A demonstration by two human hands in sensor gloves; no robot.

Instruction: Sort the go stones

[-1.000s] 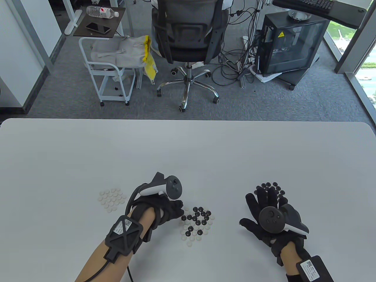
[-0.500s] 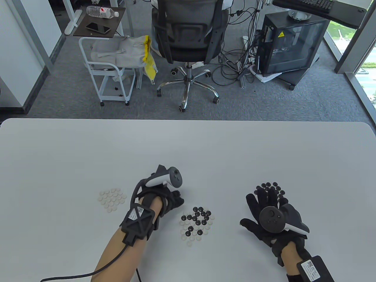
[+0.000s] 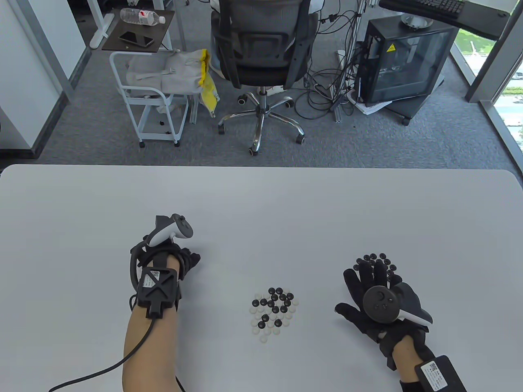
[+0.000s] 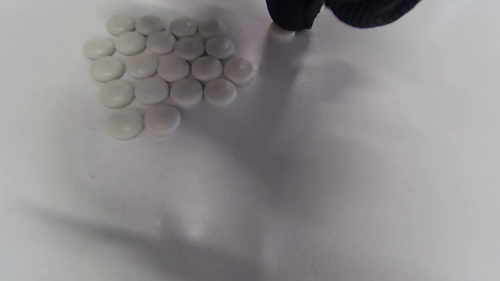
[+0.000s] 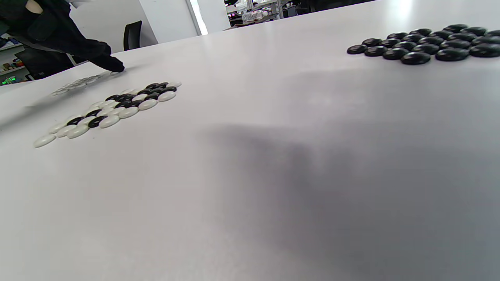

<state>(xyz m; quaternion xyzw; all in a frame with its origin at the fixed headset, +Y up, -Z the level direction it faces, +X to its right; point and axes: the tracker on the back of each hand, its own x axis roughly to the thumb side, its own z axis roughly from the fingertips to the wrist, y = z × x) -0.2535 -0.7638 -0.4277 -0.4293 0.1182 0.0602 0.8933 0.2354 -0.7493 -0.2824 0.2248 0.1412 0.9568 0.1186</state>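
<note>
Leftward went the left hand [image 3: 171, 261], fingertips pinching a white stone [image 4: 281, 32] (best set flush beside the white group [image 4: 164, 74]); right hand [image 3: 374, 294] lay spread.

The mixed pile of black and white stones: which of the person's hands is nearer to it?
Right. The right hand rests just right of the mixed pile; the left hand is farther off, up-left, at the white group.

Grey carpet [image 3: 81, 134]; black office chair [image 3: 261, 45]; white cart [image 3: 151, 102]; PC tower [image 3: 404, 61]; bright window right [image 3: 510, 94].
</note>
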